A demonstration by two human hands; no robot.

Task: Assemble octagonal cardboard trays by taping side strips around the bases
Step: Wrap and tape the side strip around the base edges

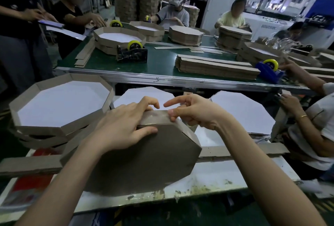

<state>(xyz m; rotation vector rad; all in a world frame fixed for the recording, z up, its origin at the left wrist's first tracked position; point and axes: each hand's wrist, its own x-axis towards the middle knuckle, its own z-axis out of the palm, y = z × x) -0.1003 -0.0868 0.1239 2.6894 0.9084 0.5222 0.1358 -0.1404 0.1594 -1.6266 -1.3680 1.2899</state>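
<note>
An upside-down octagonal cardboard tray [144,157] lies brown side up on the white work surface in front of me. My left hand [124,124] grips its far edge, thumb on the base and fingers curled over the side strip [153,117]. My right hand [191,111] pinches clear tape against the strip's top at the far corner, index finger pointing left. Two white octagonal bases, one in the middle [133,97] and one at the right [244,110], lie beyond the tray.
A stack of finished trays [59,102] sits at my left. Long cardboard strips [244,150] lie across the surface. The green table [159,63] beyond holds tape dispensers [132,53], strip piles [216,68] and trays. A neighbour's arms [303,117] are at right.
</note>
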